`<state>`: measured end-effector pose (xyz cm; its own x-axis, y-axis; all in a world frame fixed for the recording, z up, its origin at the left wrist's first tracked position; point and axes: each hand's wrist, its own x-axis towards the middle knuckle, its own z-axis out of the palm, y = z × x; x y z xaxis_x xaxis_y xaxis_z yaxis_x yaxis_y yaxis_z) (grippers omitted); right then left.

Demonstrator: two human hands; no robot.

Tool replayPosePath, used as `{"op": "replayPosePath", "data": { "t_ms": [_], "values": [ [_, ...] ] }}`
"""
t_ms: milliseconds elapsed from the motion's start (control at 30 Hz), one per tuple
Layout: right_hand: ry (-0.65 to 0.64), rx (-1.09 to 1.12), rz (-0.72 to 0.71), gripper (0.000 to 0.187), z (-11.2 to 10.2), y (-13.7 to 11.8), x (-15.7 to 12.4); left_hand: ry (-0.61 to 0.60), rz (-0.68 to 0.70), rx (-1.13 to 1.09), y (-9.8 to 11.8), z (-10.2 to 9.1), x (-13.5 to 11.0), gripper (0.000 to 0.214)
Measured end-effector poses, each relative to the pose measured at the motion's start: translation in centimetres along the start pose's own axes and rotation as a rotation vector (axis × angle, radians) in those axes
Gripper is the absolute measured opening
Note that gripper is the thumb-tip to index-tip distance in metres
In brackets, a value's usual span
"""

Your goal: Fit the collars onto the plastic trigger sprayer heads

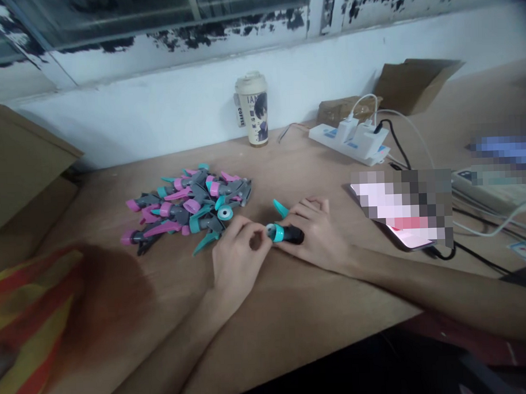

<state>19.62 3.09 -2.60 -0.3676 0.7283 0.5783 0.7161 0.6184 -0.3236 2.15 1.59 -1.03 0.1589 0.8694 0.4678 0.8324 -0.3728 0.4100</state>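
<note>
In the head view my right hand [309,227] is wrapped round a dark trigger spray head [295,235] with a teal collar and a teal lever. The collar's open end faces left. My left hand [239,249] is closed, thumb and forefinger pinched together right at that open end. Whether a small part sits between those fingertips is hidden. Beyond my left hand lies a pile of similar spray heads [189,202], grey with pink or teal collars and levers. One teal-collared head in the pile lies almost against my left hand.
A cream coffee tumbler [255,111] stands by the wall. To its right are a white power strip [349,142] with chargers and cables, and cardboard pieces [414,85]. A phone [397,215] lies right of my hands. A red-and-yellow striped bag [30,326] is at left.
</note>
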Motion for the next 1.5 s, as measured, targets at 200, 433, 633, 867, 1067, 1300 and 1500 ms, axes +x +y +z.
{"op": "replayPosePath", "data": {
  "t_ms": [200, 433, 633, 867, 1067, 1300, 1500],
  "values": [
    [0.04, 0.14, 0.067, 0.027, -0.1, 0.9, 0.2, -0.138, -0.336, -0.6, -1.3, -0.8, 1.4, 0.017],
    [0.012, 0.183, 0.039, 0.03, -0.1, 1.2, 0.3, -0.284, -0.343, -0.736, -0.4, -0.6, 1.0, 0.017],
    [0.0, 0.225, 0.025, 0.029, -0.3, 0.7, 0.3, -0.157, -0.17, -0.556, -0.7, -0.1, 0.3, 0.016],
    [-0.021, 0.189, -0.019, 0.028, -0.3, 0.8, 0.2, -0.055, -0.049, -0.408, -0.1, -0.5, 0.1, 0.007],
    [-0.003, 0.186, -0.025, 0.028, -0.3, 0.8, 0.2, -0.071, 0.013, -0.307, -0.2, -0.8, 0.0, 0.009],
    [0.013, 0.191, -0.07, 0.026, -0.3, 0.8, 0.1, -0.096, 0.006, -0.223, -0.1, -0.7, -0.1, 0.006],
    [0.025, 0.17, -0.083, 0.025, -0.2, 0.7, -0.1, -0.141, -0.055, -0.199, 0.4, -0.8, -0.2, 0.007]
  ]
}}
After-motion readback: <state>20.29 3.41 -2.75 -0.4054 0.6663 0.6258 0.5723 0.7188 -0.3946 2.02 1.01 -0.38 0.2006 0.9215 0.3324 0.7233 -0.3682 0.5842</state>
